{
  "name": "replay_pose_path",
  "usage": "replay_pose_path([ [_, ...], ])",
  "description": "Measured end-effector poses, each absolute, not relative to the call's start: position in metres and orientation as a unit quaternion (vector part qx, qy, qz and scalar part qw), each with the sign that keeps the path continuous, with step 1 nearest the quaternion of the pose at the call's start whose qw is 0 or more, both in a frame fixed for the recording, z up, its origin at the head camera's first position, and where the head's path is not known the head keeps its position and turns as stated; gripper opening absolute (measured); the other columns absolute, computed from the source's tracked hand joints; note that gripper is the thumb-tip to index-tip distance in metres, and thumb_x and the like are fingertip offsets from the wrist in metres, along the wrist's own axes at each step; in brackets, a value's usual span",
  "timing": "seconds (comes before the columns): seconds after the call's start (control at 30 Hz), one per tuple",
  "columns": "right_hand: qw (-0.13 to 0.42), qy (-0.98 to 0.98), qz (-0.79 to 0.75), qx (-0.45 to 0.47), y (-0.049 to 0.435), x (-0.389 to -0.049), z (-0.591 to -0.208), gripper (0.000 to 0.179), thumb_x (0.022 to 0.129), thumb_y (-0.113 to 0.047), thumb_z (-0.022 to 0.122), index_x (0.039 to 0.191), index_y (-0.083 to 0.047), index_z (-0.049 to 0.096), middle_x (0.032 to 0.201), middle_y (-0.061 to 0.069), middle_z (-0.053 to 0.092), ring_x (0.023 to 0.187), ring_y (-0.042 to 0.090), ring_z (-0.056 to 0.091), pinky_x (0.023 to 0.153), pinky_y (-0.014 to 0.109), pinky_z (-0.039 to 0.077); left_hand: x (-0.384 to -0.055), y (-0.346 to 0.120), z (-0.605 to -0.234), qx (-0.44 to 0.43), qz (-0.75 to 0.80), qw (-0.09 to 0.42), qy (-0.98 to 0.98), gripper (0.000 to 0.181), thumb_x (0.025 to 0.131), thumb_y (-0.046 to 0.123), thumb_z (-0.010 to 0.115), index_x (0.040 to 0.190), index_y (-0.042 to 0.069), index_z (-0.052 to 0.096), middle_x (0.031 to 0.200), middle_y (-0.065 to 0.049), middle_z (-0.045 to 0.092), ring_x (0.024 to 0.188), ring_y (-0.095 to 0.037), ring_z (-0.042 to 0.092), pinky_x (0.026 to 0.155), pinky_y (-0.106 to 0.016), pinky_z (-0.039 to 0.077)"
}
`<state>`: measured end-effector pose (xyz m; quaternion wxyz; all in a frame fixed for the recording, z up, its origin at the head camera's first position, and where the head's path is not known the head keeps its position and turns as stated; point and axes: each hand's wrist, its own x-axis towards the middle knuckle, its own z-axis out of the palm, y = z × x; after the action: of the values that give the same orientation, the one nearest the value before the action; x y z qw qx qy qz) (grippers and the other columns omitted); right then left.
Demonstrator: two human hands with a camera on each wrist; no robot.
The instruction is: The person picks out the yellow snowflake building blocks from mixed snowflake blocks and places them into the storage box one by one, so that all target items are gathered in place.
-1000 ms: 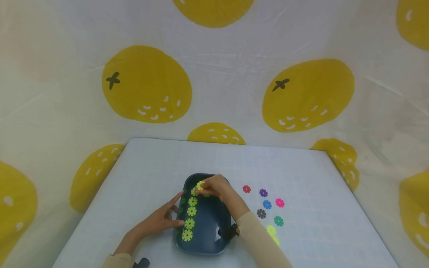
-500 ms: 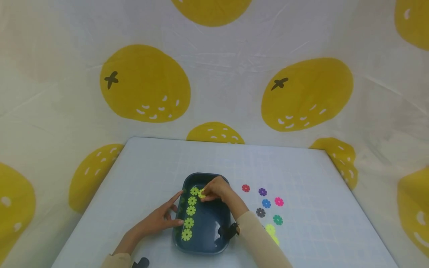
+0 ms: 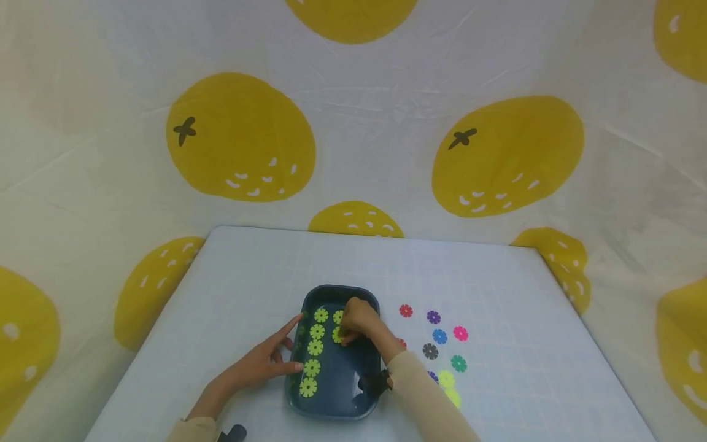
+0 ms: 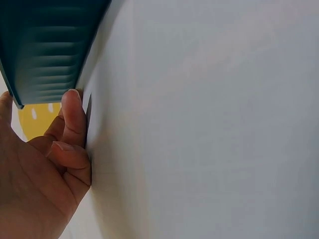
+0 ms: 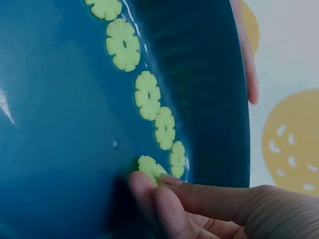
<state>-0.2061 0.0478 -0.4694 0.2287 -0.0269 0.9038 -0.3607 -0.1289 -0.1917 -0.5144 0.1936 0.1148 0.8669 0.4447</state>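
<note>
A dark blue rectangular tray [image 3: 353, 387] lies on the table. A column of several yellow-green flower-shaped discs [image 3: 315, 347] runs along its left side. My right hand [image 3: 361, 319] is inside the tray and pinches a yellow-green flower disc [image 3: 337, 335] near the tray floor. Another flower disc [image 3: 338, 317] lies just beyond it, partly covered by the hand. In the right wrist view, fingertips hide part of a flower disc [image 5: 151, 167]. My left hand [image 3: 262, 362] has its fingers spread, with index finger and thumb touching the tray's left rim.
Right of the tray lie loose flower discs: red [image 3: 405, 310], purple [image 3: 433, 317], blue [image 3: 439, 336], pink [image 3: 461, 333], grey [image 3: 430, 351] and green [image 3: 458, 363]. Yellow-green discs [image 3: 450, 393] lie closer, beside the right sleeve. A fruit-print cloth [image 3: 375, 153] hangs behind the table.
My right hand has brought the pinched flower disc from the tray's far left corner rightward and nearer, below the other disc of the second column. The left hand has stayed put.
</note>
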Motion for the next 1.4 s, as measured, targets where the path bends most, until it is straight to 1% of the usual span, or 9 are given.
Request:
replay_pose_path([
  [0.37, 0.170, 0.935, -0.309, -0.035, 0.044, -0.204, -0.475, 0.017, 0.074, 0.002, 0.082, 0.078, 0.004, 0.065, 0.062, 0.012, 0.058, 0.047, 0.022, 0.065, 0.050, 0.032, 0.054, -0.129, -0.192, -0.515, 0.110, 0.451, 0.198, 0.863, 0.094, 0.086, 0.041, 0.076, 0.158, 0.042, 0.016, 0.115, -0.008, 0.054, 0.079, -0.016, 0.052, 0.067, -0.030, 0.042],
  [0.47, 0.157, 0.936, -0.314, -0.040, 0.045, -0.204, -0.475, 0.017, 0.076, -0.002, 0.082, 0.080, 0.005, 0.066, 0.060, 0.011, 0.059, 0.045, 0.020, 0.064, 0.047, 0.030, 0.053, -0.129, -0.192, -0.515, 0.108, 0.454, 0.200, 0.862, 0.094, 0.086, 0.041, 0.077, 0.158, 0.042, 0.016, 0.115, -0.008, 0.054, 0.079, -0.016, 0.052, 0.067, -0.030, 0.042],
  [0.53, 0.154, 0.930, -0.329, -0.049, 0.046, -0.204, -0.473, 0.018, 0.079, -0.005, 0.081, 0.076, 0.004, 0.066, 0.057, 0.010, 0.060, 0.045, 0.020, 0.064, 0.047, 0.029, 0.052, -0.129, -0.192, -0.515, 0.109, 0.454, 0.200, 0.861, 0.094, 0.086, 0.041, 0.076, 0.158, 0.042, 0.016, 0.115, -0.008, 0.054, 0.079, -0.016, 0.052, 0.067, -0.030, 0.042],
  [0.67, 0.168, 0.908, -0.379, -0.069, 0.051, -0.204, -0.459, 0.026, 0.085, -0.016, 0.078, 0.070, 0.003, 0.069, 0.056, 0.010, 0.065, 0.049, 0.020, 0.066, 0.052, 0.028, 0.052, -0.128, -0.192, -0.514, 0.109, 0.453, 0.197, 0.863, 0.094, 0.086, 0.042, 0.076, 0.158, 0.040, 0.016, 0.114, -0.008, 0.054, 0.078, -0.016, 0.052, 0.066, -0.029, 0.042],
  [0.8, 0.203, 0.864, -0.456, -0.071, 0.064, -0.202, -0.437, 0.025, 0.090, -0.021, 0.074, 0.082, 0.003, 0.073, 0.063, 0.010, 0.069, 0.058, 0.024, 0.071, 0.061, 0.033, 0.057, -0.129, -0.191, -0.515, 0.113, 0.448, 0.192, 0.866, 0.094, 0.085, 0.042, 0.076, 0.158, 0.039, 0.016, 0.114, -0.007, 0.055, 0.078, -0.015, 0.052, 0.065, -0.028, 0.043],
  [0.9, 0.221, 0.833, -0.503, -0.068, 0.080, -0.196, -0.422, 0.026, 0.092, -0.024, 0.071, 0.093, 0.002, 0.073, 0.069, 0.011, 0.071, 0.063, 0.025, 0.072, 0.066, 0.037, 0.058, -0.129, -0.191, -0.515, 0.118, 0.445, 0.187, 0.868, 0.094, 0.086, 0.042, 0.076, 0.158, 0.039, 0.016, 0.115, -0.008, 0.054, 0.077, -0.014, 0.052, 0.065, -0.028, 0.043],
  [1.07, 0.214, 0.825, -0.519, -0.057, 0.129, -0.177, -0.417, 0.029, 0.092, -0.028, 0.071, 0.100, 0.000, 0.072, 0.074, 0.010, 0.072, 0.066, 0.024, 0.073, 0.065, 0.035, 0.058, -0.128, -0.188, -0.515, 0.121, 0.440, 0.186, 0.870, 0.095, 0.086, 0.042, 0.076, 0.159, 0.038, 0.015, 0.115, -0.008, 0.054, 0.076, -0.012, 0.052, 0.066, -0.027, 0.043],
  [1.23, 0.192, 0.839, -0.509, -0.027, 0.185, -0.154, -0.439, 0.027, 0.092, -0.027, 0.071, 0.102, -0.002, 0.071, 0.079, 0.008, 0.072, 0.069, 0.025, 0.072, 0.067, 0.035, 0.058, -0.128, -0.189, -0.515, 0.113, 0.435, 0.184, 0.874, 0.095, 0.086, 0.042, 0.076, 0.159, 0.039, 0.015, 0.117, -0.009, 0.053, 0.076, -0.012, 0.052, 0.066, -0.027, 0.043],
  [1.4, 0.188, 0.859, -0.474, -0.054, 0.243, -0.138, -0.466, 0.023, 0.090, -0.020, 0.072, 0.106, -0.003, 0.071, 0.082, 0.007, 0.071, 0.067, 0.021, 0.065, 0.064, 0.030, 0.055, -0.130, -0.191, -0.514, 0.110, 0.429, 0.188, 0.876, 0.096, 0.086, 0.043, 0.076, 0.159, 0.039, 0.013, 0.118, -0.009, 0.053, 0.078, -0.012, 0.052, 0.067, -0.027, 0.044],
])
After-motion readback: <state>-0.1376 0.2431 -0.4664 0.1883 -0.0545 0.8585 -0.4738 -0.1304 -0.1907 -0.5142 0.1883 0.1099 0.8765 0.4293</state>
